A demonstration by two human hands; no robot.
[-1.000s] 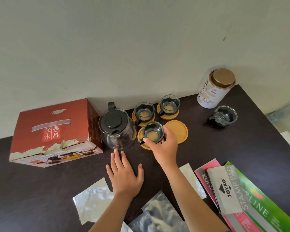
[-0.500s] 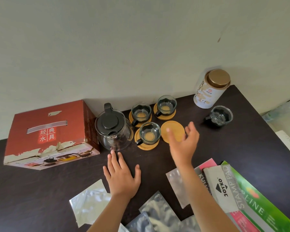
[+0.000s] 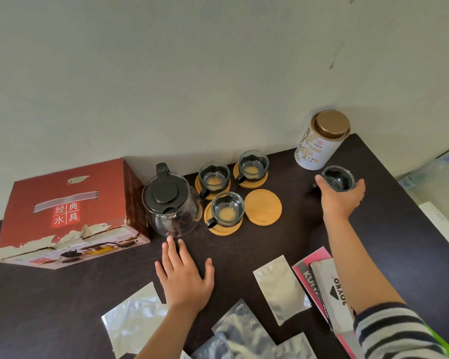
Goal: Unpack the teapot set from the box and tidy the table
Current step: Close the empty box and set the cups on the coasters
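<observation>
A glass teapot (image 3: pixel 170 203) with a black lid stands beside the red box (image 3: pixel 65 213) on the dark table (image 3: pixel 257 244). Three glass cups sit on wooden coasters: one at the back left (image 3: pixel 214 176), one behind it to the right (image 3: pixel 253 165), one in front (image 3: pixel 227 209). A bare wooden coaster (image 3: pixel 262 207) lies next to the front cup. My right hand (image 3: pixel 340 200) grips a fourth glass cup (image 3: pixel 338 178) near the white tea tin (image 3: pixel 322 141). My left hand (image 3: pixel 184 275) rests flat on the table just before the teapot.
Several silvery plastic bags (image 3: pixel 280 283) lie along the table's near side. A pink booklet and a grey stamp-pad packet (image 3: pixel 327 288) lie at the right, under my striped sleeve. The wall rises right behind the set. The table's right edge runs close to the tin.
My right hand left the front cup on its coaster, swung right across the table and closed round the fourth cup by the tin. My left hand stayed flat.
</observation>
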